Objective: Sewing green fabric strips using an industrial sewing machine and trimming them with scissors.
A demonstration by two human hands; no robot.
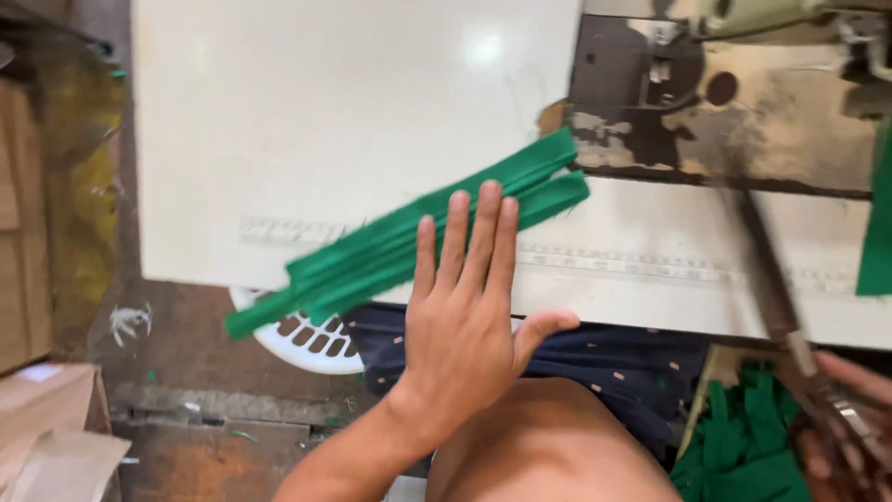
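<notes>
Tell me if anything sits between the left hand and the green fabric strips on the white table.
Nothing visible does: the left hand lies flat with its fingertips directly on the green fabric strips.

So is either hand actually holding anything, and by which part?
The left hand holds nothing; its flat fingers press on the green fabric strips near their middle. The right hand grips blurred scissors at the handle end.

**Flat palm on green strips at the sewing bench**

The left hand (462, 316) lies open, fingers spread, pressing a bundle of green fabric strips (409, 244) that hangs over the near edge of the white surface (307, 121). At the lower right, the right hand (850, 432) grips blurred scissors (790, 335) above a green scrap pile (743, 446). A white basket (307, 339) sits below.
</notes>
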